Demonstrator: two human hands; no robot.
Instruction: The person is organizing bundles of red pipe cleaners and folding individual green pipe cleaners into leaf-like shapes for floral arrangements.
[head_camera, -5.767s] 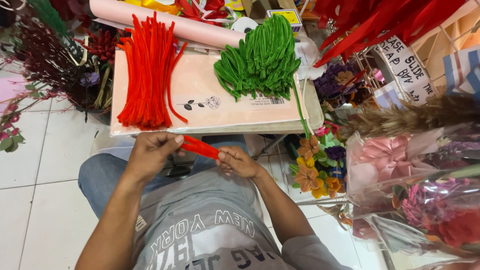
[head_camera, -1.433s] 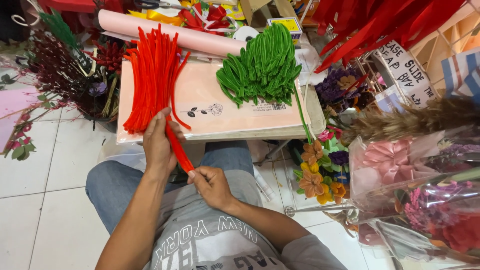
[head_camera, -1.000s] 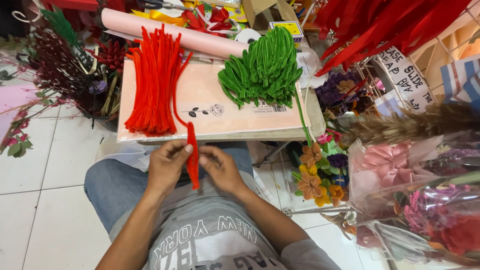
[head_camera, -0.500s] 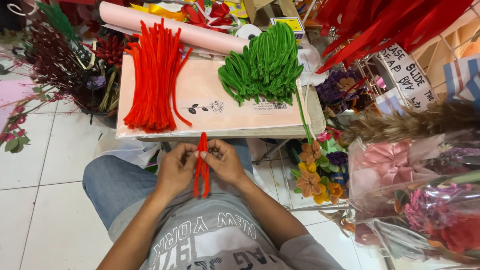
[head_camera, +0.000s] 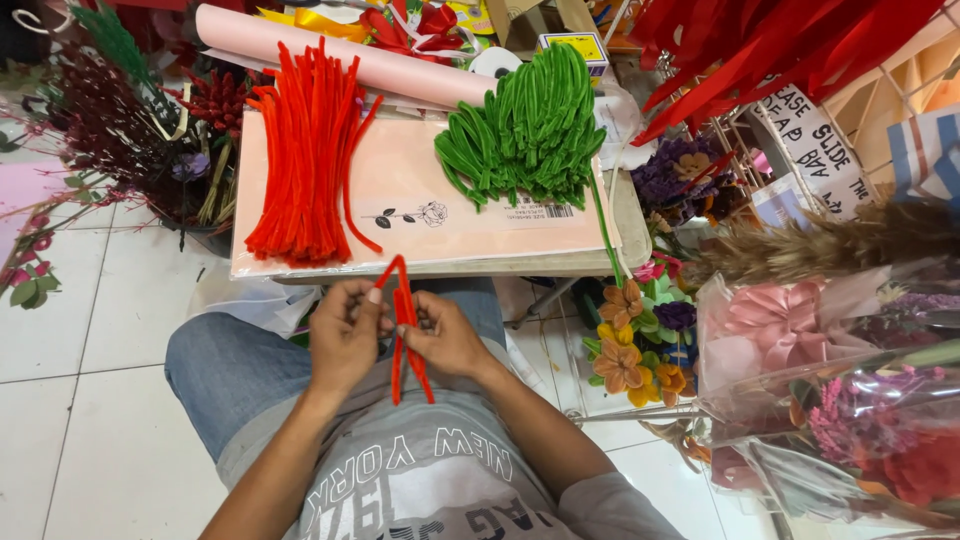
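Small table (head_camera: 632, 235) — covered by pink paper (head_camera: 420, 205); red stems (head_camera: 305, 150) heaped at left, green stems (head_camera: 530, 130) at right, pink roll (head_camera: 350, 60) laid along the far edge.

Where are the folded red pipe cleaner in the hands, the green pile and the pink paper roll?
folded red pipe cleaner (head_camera: 403, 312), head view, on its upper part between the fingers.
green pile (head_camera: 530, 130), head view, on the middle of the heap.
pink paper roll (head_camera: 330, 55), head view, on its mid-length.
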